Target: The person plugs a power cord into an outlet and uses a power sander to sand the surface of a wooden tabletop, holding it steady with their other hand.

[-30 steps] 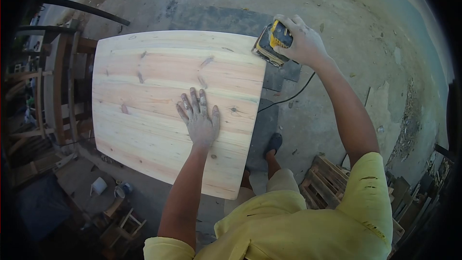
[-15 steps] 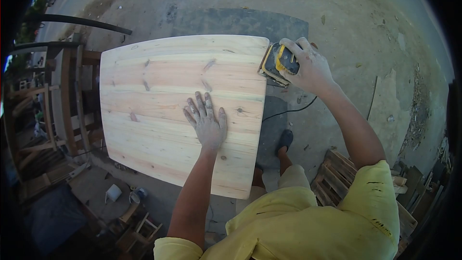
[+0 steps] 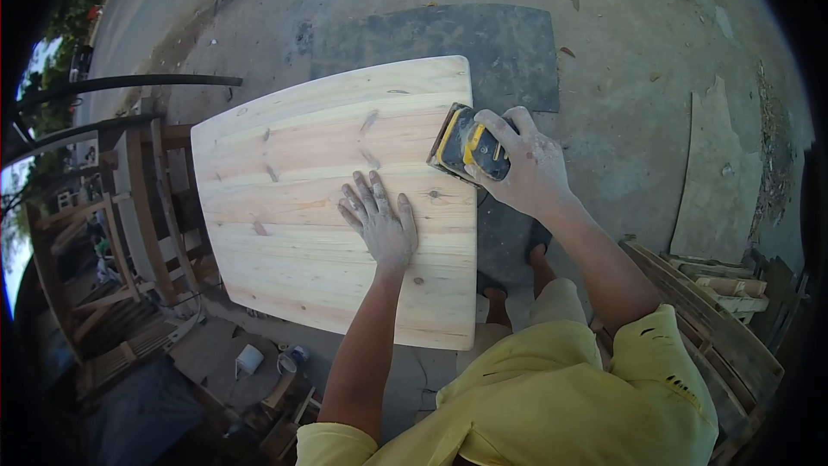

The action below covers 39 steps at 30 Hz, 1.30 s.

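A pale wooden panel with knots and rounded corners fills the middle of the view. My left hand lies flat on it, fingers spread and dusted white. At the panel's right edge my right hand, also dusty, wraps round a yellow and black electric sander. The sander is tilted, its pad side turned toward the panel's right edge and overlapping the wood in this view. My right fingertips curl over the top of its body.
A dark sheet lies on the concrete beyond the panel. Wooden frames stand at the left, near a white bucket. Stacked wooden slats are at the right, and a thin board lies on the ground there.
My right hand has brought the sander down along the panel's right edge, toward me and a little left. My left hand stays flat on the wood. The whole view has turned slightly.
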Motion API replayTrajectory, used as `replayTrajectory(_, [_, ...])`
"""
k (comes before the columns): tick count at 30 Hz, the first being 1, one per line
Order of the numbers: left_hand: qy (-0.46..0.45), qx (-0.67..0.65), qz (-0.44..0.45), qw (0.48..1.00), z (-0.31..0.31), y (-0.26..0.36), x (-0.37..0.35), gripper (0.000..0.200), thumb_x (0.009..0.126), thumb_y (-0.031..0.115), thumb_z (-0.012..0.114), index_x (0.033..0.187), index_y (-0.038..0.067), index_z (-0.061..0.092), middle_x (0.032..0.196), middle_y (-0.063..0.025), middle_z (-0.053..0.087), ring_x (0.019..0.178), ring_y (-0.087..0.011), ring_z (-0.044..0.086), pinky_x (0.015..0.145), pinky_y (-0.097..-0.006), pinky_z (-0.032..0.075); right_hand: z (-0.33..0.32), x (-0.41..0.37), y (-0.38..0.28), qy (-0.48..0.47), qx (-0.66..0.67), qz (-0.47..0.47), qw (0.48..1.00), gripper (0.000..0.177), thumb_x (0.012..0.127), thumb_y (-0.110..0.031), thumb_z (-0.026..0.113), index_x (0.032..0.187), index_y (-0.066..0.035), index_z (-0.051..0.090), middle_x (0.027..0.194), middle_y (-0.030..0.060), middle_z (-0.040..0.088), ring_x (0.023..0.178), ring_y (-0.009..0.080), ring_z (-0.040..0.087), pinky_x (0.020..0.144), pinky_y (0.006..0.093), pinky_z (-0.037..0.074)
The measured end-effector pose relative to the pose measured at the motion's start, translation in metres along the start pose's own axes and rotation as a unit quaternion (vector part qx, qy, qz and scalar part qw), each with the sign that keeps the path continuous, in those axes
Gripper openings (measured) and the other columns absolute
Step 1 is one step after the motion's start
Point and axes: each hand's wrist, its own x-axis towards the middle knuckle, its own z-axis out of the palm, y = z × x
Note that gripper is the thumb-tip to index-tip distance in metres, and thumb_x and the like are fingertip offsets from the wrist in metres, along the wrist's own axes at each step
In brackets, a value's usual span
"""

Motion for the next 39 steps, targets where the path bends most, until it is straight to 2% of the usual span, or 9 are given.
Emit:
replayTrajectory(5, [0.003, 0.016, 0.012, 1.000, 0.001, -0.001, 0.002, 0.072, 0.105, 0.043, 0.035, 0.161, 0.002, 0.020, 0.169, -0.0231, 0.009, 0.155, -0.0465, -0.002, 0.123, -0.0608, -0.006, 0.025, 0.054, 0.075, 0.219, 0.155, 0.010, 0.963, 0.071, 0.074, -0.030, 0.090, 0.134, -0.012, 0.056, 0.121, 0.0104, 0.063, 0.105, 0.0220, 0.066, 0.091, 0.0335, 0.054])
replayTrajectory(11, [0.009, 0.009, 0.009, 1.000, 0.001, 0.001, 0.002, 0.070, 0.105, 0.041, 0.035, 0.161, 0.001, 0.021, 0.169, -0.0230, 0.010, 0.155, -0.0458, -0.001, 0.123, -0.0605, -0.006, 0.026, 0.114, 0.108, 0.196, 0.233, 0.057, 0.951, 0.076, 0.074, -0.042, 0.088, 0.136, -0.014, 0.055, 0.124, 0.0110, 0.064, 0.112, 0.0258, 0.065, 0.095, 0.0382, 0.052])
replayTrajectory(18, [0.007, 0.011, 0.018, 1.000, 0.003, 0.001, 0.003, 0.070, 0.105, 0.040, 0.036, 0.161, 0.001, 0.020, 0.169, -0.0227, 0.010, 0.155, -0.0461, -0.001, 0.123, -0.0603, -0.005, 0.034, -0.042, 0.045, 0.118, 0.139, -0.030, 0.983, 0.069, 0.076, -0.033, 0.087, 0.133, -0.014, 0.053, 0.118, 0.0109, 0.057, 0.102, 0.0271, 0.065, 0.089, 0.0395, 0.055])
replayTrajectory(22, [0.007, 0.016, 0.021, 1.000, 0.000, 0.002, 0.003, 0.068, 0.106, 0.038, 0.035, 0.162, 0.002, 0.017, 0.170, -0.0222, 0.007, 0.156, -0.0446, -0.001, 0.123, -0.0588, -0.005, 0.075, -0.062, 0.077, 0.192, 0.218, -0.057, 0.955, 0.070, 0.076, -0.031, 0.087, 0.133, -0.014, 0.052, 0.117, 0.0099, 0.057, 0.102, 0.0232, 0.064, 0.088, 0.0375, 0.055])
replayTrajectory(26, [-0.006, 0.032, 0.010, 0.999, 0.000, 0.004, 0.002, 0.067, 0.107, 0.037, 0.033, 0.162, 0.002, 0.016, 0.170, -0.0220, 0.005, 0.156, -0.0434, -0.001, 0.123, -0.0571, -0.004, 0.063, 0.019, 0.108, 0.109, 0.527, 0.187, 0.822, 0.072, 0.076, -0.035, 0.089, 0.134, -0.012, 0.052, 0.098, 0.0038, 0.061, 0.075, 0.0079, 0.059, 0.056, 0.0228, 0.048])
replayTrajectory(29, [-0.008, 0.034, 0.009, 0.999, 0.001, 0.004, 0.002, 0.067, 0.107, 0.037, 0.032, 0.162, 0.002, 0.015, 0.170, -0.0217, 0.005, 0.156, -0.0434, -0.001, 0.124, -0.0570, -0.004, 0.051, 0.088, 0.125, 0.111, 0.511, 0.247, 0.816, 0.073, 0.075, -0.038, 0.089, 0.134, -0.013, 0.052, 0.093, 0.0022, 0.063, 0.063, 0.0047, 0.055, 0.046, 0.0193, 0.039])
replayTrajectory(32, [-0.005, 0.030, 0.012, 0.999, 0.001, 0.004, 0.001, 0.067, 0.107, 0.037, 0.031, 0.162, 0.002, 0.014, 0.170, -0.0215, 0.005, 0.156, -0.0432, -0.001, 0.123, -0.0572, -0.004, 0.038, 0.108, 0.129, 0.093, 0.539, 0.231, 0.805, 0.075, 0.074, -0.040, 0.089, 0.134, -0.014, 0.053, 0.099, 0.0042, 0.064, 0.074, 0.0093, 0.060, 0.056, 0.0233, 0.048])
replayTrajectory(35, [0.001, 0.007, 0.018, 1.000, 0.003, 0.002, 0.002, 0.070, 0.106, 0.039, 0.035, 0.162, 0.001, 0.015, 0.170, -0.0231, 0.006, 0.155, -0.0455, -0.001, 0.123, -0.0602, -0.005, 0.043, 0.069, 0.112, 0.150, 0.421, 0.136, 0.884, 0.079, 0.073, -0.038, 0.089, 0.137, -0.011, 0.051, 0.120, 0.0111, 0.062, 0.113, 0.0243, 0.060, 0.099, 0.0377, 0.048])
replayTrajectory(39, [-0.011, 0.010, 0.016, 1.000, 0.000, 0.004, 0.002, 0.071, 0.106, 0.039, 0.034, 0.162, 0.001, 0.014, 0.169, -0.0238, 0.005, 0.156, -0.0454, -0.002, 0.123, -0.0599, -0.005, 0.068, -0.037, 0.085, 0.145, 0.356, 0.109, 0.917, 0.078, 0.074, -0.035, 0.088, 0.138, -0.011, 0.050, 0.127, 0.0120, 0.058, 0.123, 0.0280, 0.057, 0.107, 0.0420, 0.044])
